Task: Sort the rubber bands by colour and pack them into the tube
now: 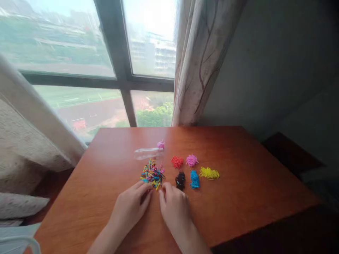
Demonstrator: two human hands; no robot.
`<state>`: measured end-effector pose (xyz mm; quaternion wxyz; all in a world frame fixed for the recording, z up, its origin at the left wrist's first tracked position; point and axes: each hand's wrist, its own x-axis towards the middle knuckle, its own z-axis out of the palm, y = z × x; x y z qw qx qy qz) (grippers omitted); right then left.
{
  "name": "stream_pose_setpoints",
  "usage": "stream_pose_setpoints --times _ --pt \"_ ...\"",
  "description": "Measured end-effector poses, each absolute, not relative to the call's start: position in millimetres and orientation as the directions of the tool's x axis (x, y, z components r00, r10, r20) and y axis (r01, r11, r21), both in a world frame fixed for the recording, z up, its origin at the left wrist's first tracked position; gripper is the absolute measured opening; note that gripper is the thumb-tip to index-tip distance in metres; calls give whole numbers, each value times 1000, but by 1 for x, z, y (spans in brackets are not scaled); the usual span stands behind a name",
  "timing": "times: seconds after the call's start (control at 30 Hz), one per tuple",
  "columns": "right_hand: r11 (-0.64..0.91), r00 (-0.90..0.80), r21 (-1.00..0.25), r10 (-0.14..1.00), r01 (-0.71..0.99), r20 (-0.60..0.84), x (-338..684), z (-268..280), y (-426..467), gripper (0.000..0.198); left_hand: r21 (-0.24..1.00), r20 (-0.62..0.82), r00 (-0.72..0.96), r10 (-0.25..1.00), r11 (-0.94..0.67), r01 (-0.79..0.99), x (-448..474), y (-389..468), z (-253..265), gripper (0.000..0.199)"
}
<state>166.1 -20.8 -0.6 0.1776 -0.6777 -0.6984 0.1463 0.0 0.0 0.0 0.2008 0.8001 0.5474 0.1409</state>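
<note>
A mixed heap of small coloured rubber bands (153, 173) lies on the wooden table, right in front of my hands. At its near left edge, my left hand (132, 201) rests with bent fingers, the thumb tip close to the index tip. My right hand (174, 203) is at the near right edge, fingers curled and thumb near the index finger. Anything pinched in either hand is too small to make out. Single-colour piles sit to the right: red bands (177, 162), pink bands (192, 160), black bands (180, 180), blue bands (194, 179) and yellow bands (209, 173).
Behind the heap lies a clear plastic item (148, 153), with a small pink clump (160, 145) at its right end. The table (251, 183) reaches back to a window (124, 84) with curtains (198, 60). A white curved object (19, 241) shows at lower left.
</note>
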Motion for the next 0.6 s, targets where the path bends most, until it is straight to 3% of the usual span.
stream_pose_setpoints --times 0.33,0.6 --pt "12 17 -351 997 936 79 163 0 -13 8 467 32 360 932 -332 820 3 3 2 22" --pt "65 20 -395 978 917 208 175 -3 -24 13 477 37 362 932 -334 813 3 3 1 20"
